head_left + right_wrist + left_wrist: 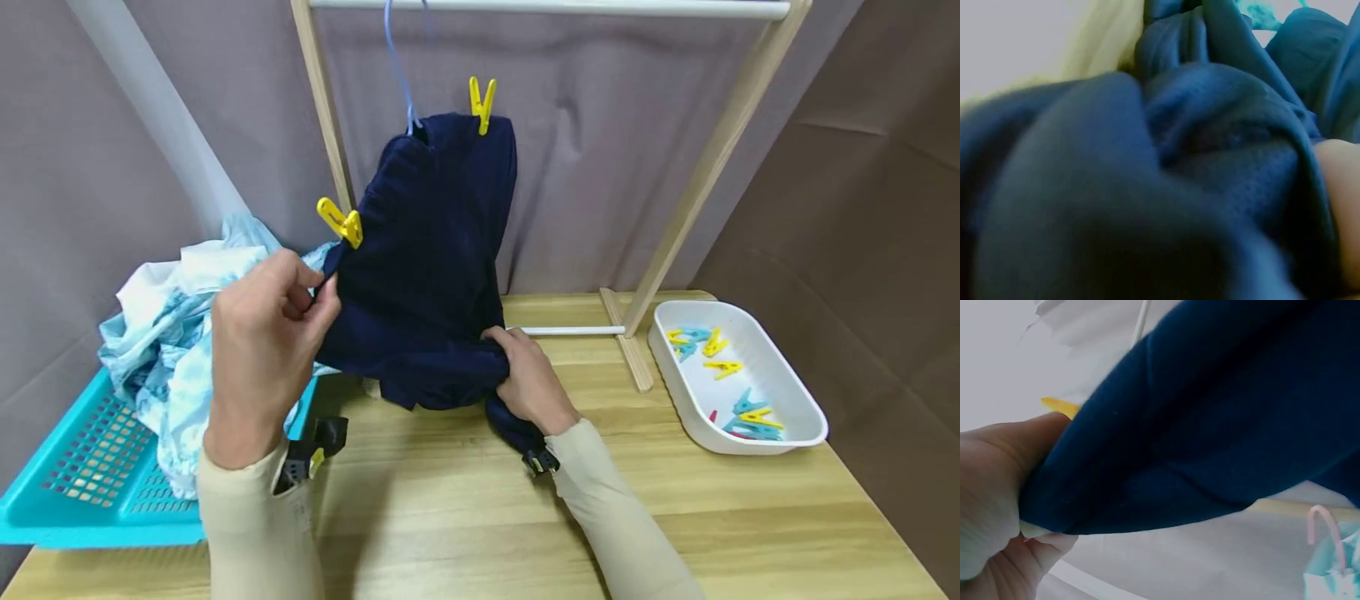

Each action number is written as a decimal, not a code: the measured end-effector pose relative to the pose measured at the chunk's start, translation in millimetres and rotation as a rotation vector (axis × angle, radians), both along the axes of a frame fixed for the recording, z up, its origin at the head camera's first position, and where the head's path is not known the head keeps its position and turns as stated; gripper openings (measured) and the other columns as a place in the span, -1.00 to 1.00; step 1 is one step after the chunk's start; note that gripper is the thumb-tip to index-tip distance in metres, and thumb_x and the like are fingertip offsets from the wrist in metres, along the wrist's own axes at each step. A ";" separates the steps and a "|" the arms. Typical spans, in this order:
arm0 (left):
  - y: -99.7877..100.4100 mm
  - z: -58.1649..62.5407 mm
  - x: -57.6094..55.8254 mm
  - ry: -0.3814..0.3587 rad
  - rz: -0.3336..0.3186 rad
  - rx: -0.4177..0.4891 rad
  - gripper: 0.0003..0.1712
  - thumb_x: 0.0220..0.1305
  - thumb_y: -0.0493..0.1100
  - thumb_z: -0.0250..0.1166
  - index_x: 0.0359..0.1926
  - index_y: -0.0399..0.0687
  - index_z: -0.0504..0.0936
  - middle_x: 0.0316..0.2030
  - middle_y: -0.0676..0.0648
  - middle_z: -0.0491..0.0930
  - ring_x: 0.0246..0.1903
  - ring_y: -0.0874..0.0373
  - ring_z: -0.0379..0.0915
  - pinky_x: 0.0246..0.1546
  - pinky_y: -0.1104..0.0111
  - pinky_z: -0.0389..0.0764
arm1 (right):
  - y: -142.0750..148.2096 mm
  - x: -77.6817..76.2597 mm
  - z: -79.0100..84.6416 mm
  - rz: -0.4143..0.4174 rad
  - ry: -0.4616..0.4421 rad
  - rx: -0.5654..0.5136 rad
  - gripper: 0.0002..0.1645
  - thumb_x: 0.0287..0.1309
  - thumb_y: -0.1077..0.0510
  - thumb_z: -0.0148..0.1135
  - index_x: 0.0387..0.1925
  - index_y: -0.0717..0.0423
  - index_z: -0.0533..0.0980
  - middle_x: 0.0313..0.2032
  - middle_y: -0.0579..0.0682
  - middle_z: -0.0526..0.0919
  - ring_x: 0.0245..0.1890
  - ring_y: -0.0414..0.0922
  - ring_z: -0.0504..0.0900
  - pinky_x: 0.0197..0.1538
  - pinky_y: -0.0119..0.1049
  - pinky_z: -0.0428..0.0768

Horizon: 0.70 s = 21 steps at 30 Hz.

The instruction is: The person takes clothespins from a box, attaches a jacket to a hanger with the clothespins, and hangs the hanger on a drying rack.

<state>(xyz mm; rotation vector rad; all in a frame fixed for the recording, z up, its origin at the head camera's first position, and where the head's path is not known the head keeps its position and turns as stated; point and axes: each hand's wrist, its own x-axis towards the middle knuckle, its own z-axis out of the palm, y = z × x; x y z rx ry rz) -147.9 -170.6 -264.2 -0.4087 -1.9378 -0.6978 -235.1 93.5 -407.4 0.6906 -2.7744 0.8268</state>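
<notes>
A dark navy garment [431, 275] hangs from a light blue hanger [396, 62] in the head view. One yellow clothespin [482, 106] clips its upper right edge, and another yellow clothespin [341, 223] sits on its left edge. Just below that left clip, my left hand [262, 350] pinches the cloth between thumb and fingers; the left wrist view shows the folded corner [1054, 494] in the pinch. Lower right, my right hand [534, 379] grips the bunched lower part of the garment. Navy folds [1147, 187] fill most of the right wrist view and hide the fingers.
A wooden rack with a white top bar [555, 8] stands behind. At left, a turquoise basket [97, 450] holds blue-and-white tie-dyed cloth [187, 333]. A white tub [675, 392] with several yellow, blue and red clothespins stands at right on the wooden table [450, 517].
</notes>
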 end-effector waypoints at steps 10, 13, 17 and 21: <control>-7.7 41.6 -31.3 -0.069 0.035 -0.054 -0.85 0.29 -0.36 0.31 -0.41 -0.35 0.56 -0.56 -0.25 0.59 -0.57 0.07 0.44 -0.42 0.63 0.25 | -0.9 -3.1 0.9 -0.056 0.088 -0.181 -0.17 -0.07 0.56 0.15 0.26 -0.04 0.48 0.15 0.10 0.58 0.18 0.12 0.59 0.28 0.02 0.54; -9.9 42.4 -37.1 -0.121 0.031 -0.035 -0.86 0.29 -0.37 0.32 -0.41 -0.34 0.56 -0.58 -0.23 0.58 -0.58 0.11 0.39 -0.45 0.64 0.22 | 0.0 -3.3 0.1 -0.060 0.086 -0.179 -0.16 -0.10 0.57 0.13 0.26 -0.02 0.49 0.15 0.10 0.59 0.18 0.12 0.60 0.28 0.02 0.54; -12.6 31.1 -35.5 -0.197 0.058 -0.034 -0.85 0.32 -0.29 0.34 -0.38 -0.29 0.62 -0.56 -0.23 0.61 -0.58 0.04 0.45 -0.46 0.58 0.24 | 2.6 -4.0 -2.9 -0.051 0.057 -0.150 -0.14 -0.18 0.56 0.11 0.24 0.00 0.50 0.11 0.11 0.61 0.16 0.11 0.60 0.27 0.01 0.54; -11.4 15.5 -30.3 -0.210 0.138 0.028 -0.78 0.36 -0.14 0.36 -0.28 -0.25 0.69 -0.48 -0.23 0.66 -0.51 -0.04 0.51 -0.41 0.41 0.28 | 3.9 -5.8 -1.9 -0.039 0.017 -0.114 -0.19 -0.15 0.52 0.14 0.22 0.00 0.51 0.09 0.13 0.63 0.14 0.13 0.59 0.26 0.03 0.54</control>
